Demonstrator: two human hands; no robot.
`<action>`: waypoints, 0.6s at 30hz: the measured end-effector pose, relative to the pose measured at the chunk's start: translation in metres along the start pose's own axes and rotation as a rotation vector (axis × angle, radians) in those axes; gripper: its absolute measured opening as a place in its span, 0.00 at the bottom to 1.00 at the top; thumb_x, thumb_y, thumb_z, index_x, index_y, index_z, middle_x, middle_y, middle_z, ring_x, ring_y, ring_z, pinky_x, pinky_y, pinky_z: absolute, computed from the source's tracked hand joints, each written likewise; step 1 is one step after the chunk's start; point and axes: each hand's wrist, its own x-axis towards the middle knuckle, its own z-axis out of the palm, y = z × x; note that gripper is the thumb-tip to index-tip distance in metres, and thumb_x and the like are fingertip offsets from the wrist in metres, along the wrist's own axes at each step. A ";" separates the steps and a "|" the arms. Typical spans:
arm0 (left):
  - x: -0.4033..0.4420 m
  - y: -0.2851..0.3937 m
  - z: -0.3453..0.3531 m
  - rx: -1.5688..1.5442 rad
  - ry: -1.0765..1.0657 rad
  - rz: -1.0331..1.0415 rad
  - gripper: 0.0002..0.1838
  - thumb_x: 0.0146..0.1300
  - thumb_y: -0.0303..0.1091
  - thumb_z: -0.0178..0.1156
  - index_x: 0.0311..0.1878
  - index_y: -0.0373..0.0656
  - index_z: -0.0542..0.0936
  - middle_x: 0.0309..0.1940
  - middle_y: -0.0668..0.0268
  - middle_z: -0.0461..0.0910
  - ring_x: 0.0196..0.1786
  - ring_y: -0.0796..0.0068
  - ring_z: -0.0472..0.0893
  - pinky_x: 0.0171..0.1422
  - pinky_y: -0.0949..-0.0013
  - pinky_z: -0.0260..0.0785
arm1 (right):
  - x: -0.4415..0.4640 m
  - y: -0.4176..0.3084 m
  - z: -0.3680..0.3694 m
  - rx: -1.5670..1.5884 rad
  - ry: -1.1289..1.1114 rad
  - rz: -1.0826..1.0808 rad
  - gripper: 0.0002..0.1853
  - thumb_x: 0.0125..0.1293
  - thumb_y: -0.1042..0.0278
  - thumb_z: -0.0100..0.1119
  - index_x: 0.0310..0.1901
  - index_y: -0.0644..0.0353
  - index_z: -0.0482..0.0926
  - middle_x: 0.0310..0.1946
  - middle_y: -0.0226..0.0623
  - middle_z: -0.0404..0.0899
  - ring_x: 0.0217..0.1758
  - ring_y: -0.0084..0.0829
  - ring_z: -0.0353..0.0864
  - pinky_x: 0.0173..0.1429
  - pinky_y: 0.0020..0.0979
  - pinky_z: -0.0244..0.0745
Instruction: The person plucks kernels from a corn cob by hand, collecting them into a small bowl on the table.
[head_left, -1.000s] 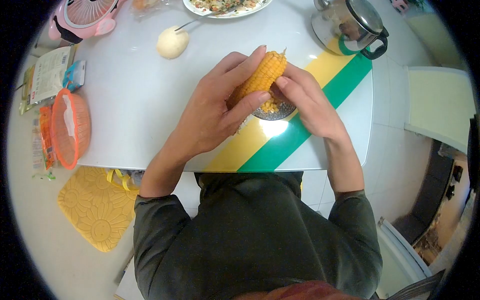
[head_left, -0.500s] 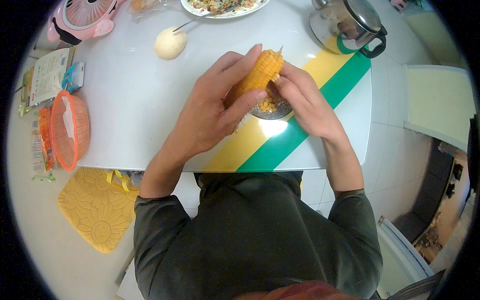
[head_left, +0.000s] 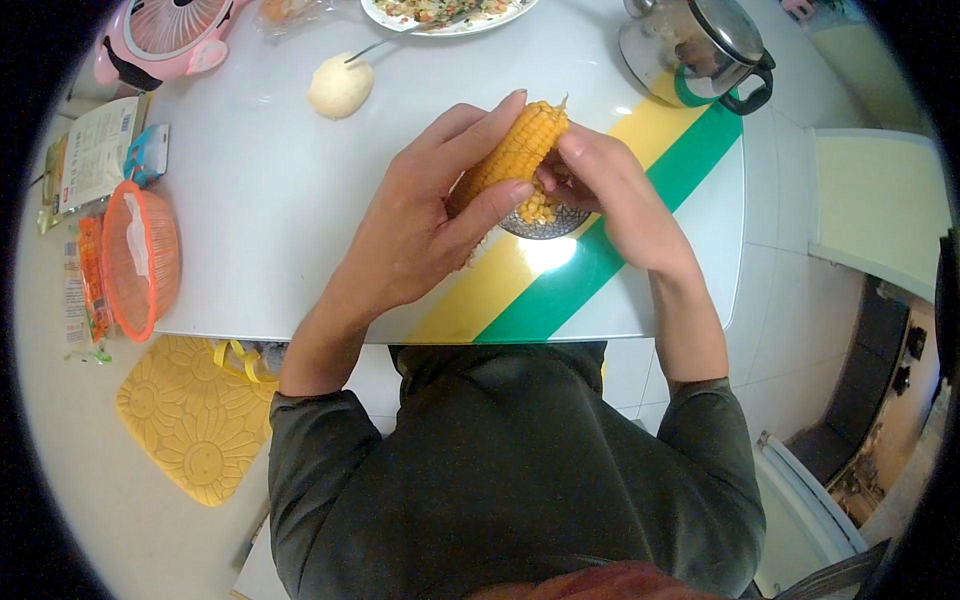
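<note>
My left hand (head_left: 440,200) is wrapped round a yellow corn cob (head_left: 518,150), thumb across its lower side and fingers along the far side. The cob is tilted, its thin tip pointing up and to the right. At its right edge is my right hand (head_left: 615,190), thumb pressed to the kernels and the other fingers curled beneath, partly hidden. Directly below the cob stands a patterned bowl (head_left: 548,229), mostly covered by my hands. Loose corn kernels (head_left: 538,208) lie in it.
A pale round bun (head_left: 341,87) lies beyond my left hand, near a plate (head_left: 450,33) of mixed food with a spoon. A steel kettle (head_left: 690,50) stands back right. At left are an orange basket (head_left: 150,260), packets (head_left: 100,150) and a pink fan (head_left: 170,35).
My right thumb has moved up along the cob's right edge, and the right hand has turned, its fingers now tucked lower. My left hand and the cob have hardly moved.
</note>
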 end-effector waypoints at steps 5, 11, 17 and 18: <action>0.000 0.001 -0.001 0.000 -0.012 0.001 0.33 0.75 0.27 0.65 0.82 0.41 0.71 0.59 0.62 0.78 0.56 0.75 0.81 0.46 0.75 0.81 | 0.001 0.003 0.004 0.002 0.032 -0.056 0.24 0.88 0.51 0.41 0.45 0.66 0.75 0.32 0.32 0.72 0.36 0.26 0.67 0.43 0.31 0.66; 0.000 0.001 0.002 -0.031 0.025 0.012 0.33 0.76 0.32 0.67 0.81 0.39 0.71 0.54 0.57 0.79 0.48 0.66 0.79 0.52 0.67 0.76 | 0.001 0.005 0.007 -0.035 0.061 -0.096 0.19 0.84 0.58 0.43 0.49 0.68 0.77 0.35 0.38 0.78 0.38 0.31 0.73 0.48 0.34 0.72; 0.001 0.002 0.001 -0.010 0.012 0.051 0.33 0.76 0.31 0.67 0.81 0.39 0.71 0.54 0.57 0.80 0.49 0.66 0.80 0.54 0.67 0.76 | 0.001 0.003 0.006 -0.033 0.064 -0.054 0.17 0.79 0.63 0.46 0.49 0.70 0.79 0.37 0.40 0.81 0.40 0.31 0.77 0.50 0.33 0.74; 0.001 0.001 0.000 -0.015 0.007 0.055 0.33 0.76 0.31 0.67 0.81 0.39 0.71 0.54 0.57 0.80 0.49 0.66 0.80 0.55 0.67 0.75 | 0.001 0.000 0.006 -0.014 0.058 -0.043 0.18 0.80 0.61 0.46 0.48 0.70 0.78 0.36 0.38 0.81 0.39 0.30 0.76 0.49 0.33 0.73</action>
